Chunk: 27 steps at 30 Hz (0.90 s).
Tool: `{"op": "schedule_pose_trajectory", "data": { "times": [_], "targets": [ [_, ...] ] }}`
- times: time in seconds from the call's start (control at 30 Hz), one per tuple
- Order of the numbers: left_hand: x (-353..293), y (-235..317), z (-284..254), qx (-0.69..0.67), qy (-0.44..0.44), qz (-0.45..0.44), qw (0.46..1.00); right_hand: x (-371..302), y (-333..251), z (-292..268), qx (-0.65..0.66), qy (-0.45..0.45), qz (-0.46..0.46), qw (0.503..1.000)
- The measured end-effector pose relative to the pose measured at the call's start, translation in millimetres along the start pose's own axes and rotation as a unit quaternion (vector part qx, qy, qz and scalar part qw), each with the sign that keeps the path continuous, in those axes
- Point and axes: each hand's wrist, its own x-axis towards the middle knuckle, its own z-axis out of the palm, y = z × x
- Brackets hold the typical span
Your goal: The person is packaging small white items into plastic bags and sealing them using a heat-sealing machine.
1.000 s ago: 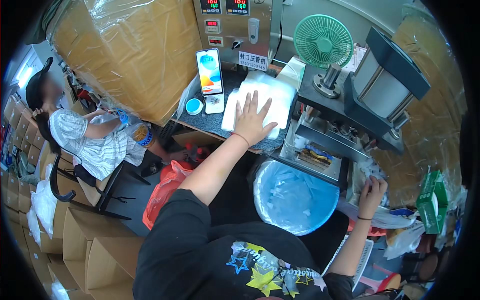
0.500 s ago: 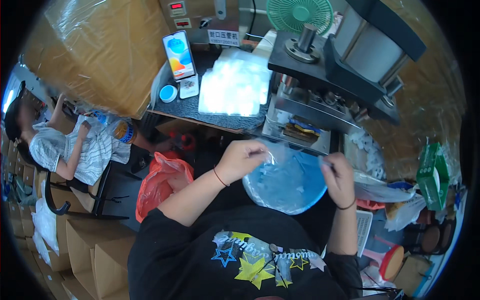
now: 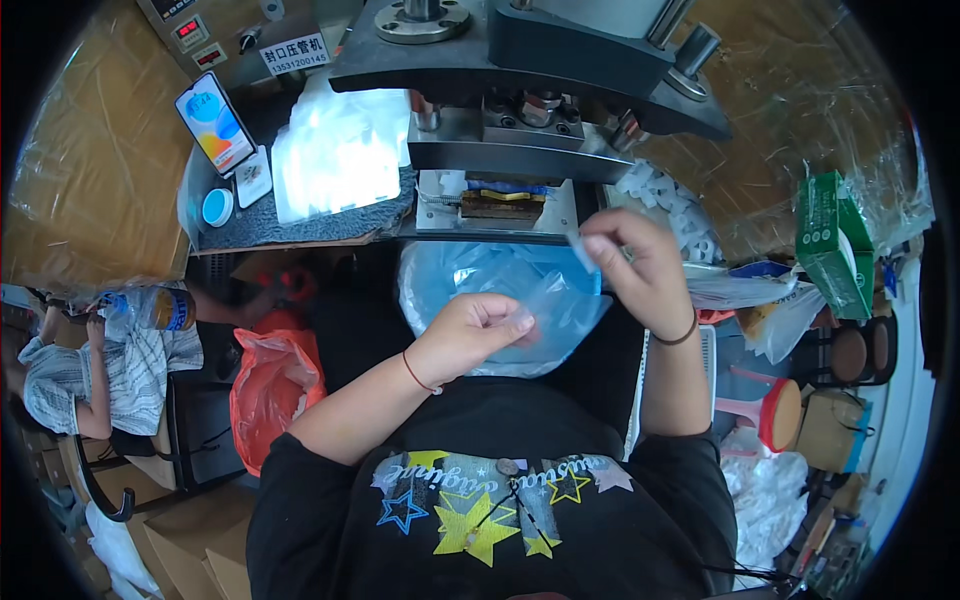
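My left hand [image 3: 478,332] is closed in a pinch on a clear plastic bag [image 3: 556,298], over the near side of a blue basin [image 3: 418,292]. The bag's edges are hard to make out against the basin. My right hand [image 3: 640,268] pinches a small translucent plastic piece [image 3: 583,254] between thumb and fingers, just in front of the press [image 3: 520,155]. The press bed carries a metal block with blue and yellow strips [image 3: 505,195]. Beside it on the right lies a pile of small whitish plastic pieces [image 3: 672,212].
Flat clear bags [image 3: 335,160] are stacked on the bench left of the press, near a phone [image 3: 215,125] and a round blue-topped tub [image 3: 217,207]. A red plastic bag [image 3: 265,390] stands on the floor. A green box [image 3: 833,245] sits at right. Another person [image 3: 110,365] sits far left.
The view has swung right, bringing the press to the middle. My left hand has come nearer me over the basin. My right hand has moved away from me, up to the press front.
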Motion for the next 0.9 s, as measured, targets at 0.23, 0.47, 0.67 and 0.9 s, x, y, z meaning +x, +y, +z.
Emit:
{"op": "schedule_pose_trajectory", "data": {
  "times": [0.23,0.47,0.67,0.9],
  "targets": [
    [3.4,-5.4,-1.3,-0.056,-0.015,-0.035,0.998,1.3,9.1,2.2,-0.148,-0.111,-0.08,0.979],
    [2.6,1.7,-5.0,-0.125,-0.037,-0.088,0.988,6.2,39.9,-13.4,-0.313,0.005,-0.006,0.95],
    [29.4,27.5,-50.5,-0.143,0.023,-0.005,0.989,10.9,115.8,-35.4,-0.425,0.025,0.089,0.901],
    [25.1,34.0,-75.2,-0.082,0.216,0.106,0.967,-1.2,149.2,-35.0,-0.377,0.102,0.155,0.908]
  ]
}}
